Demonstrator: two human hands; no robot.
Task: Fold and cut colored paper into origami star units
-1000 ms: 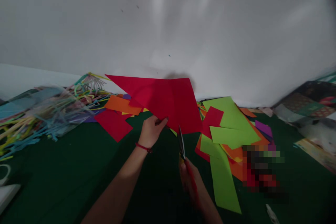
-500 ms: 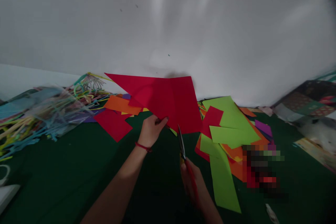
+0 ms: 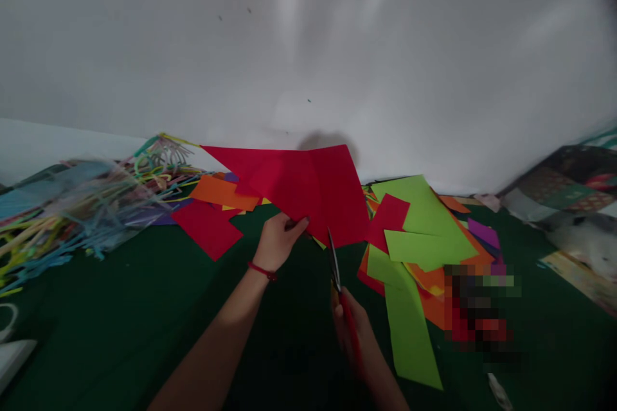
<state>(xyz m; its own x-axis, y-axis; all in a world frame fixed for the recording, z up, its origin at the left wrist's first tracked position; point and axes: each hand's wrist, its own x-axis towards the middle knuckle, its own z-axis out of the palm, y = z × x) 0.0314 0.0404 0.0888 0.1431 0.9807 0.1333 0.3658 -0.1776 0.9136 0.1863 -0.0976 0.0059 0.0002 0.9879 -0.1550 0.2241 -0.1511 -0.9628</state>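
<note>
A large sheet of red paper (image 3: pixel 308 186) is held up above the table, its far edge near the wall. My left hand (image 3: pixel 279 239) pinches its near edge between thumb and fingers. Red-handled scissors (image 3: pixel 335 263) are gripped in my right hand (image 3: pixel 351 327), blades pointing away from me. Their tips lie at the sheet's near edge, to the right of my left thumb. How far apart the blades are is hard to make out. Part of the handles is covered by my right fingers.
Green paper pieces (image 3: pixel 414 327) with orange and red ones lie on the right of the dark green table (image 3: pixel 144 334). A bundle of pipe cleaners (image 3: pixel 72 212) in clear plastic lies left, near an orange sheet (image 3: pixel 224 192). A pale wall (image 3: pixel 308 45) rises behind.
The red sheet's far edge has dipped slightly and its left corner has shifted a little right. My hands and the scissors stay in nearly the same place.
</note>
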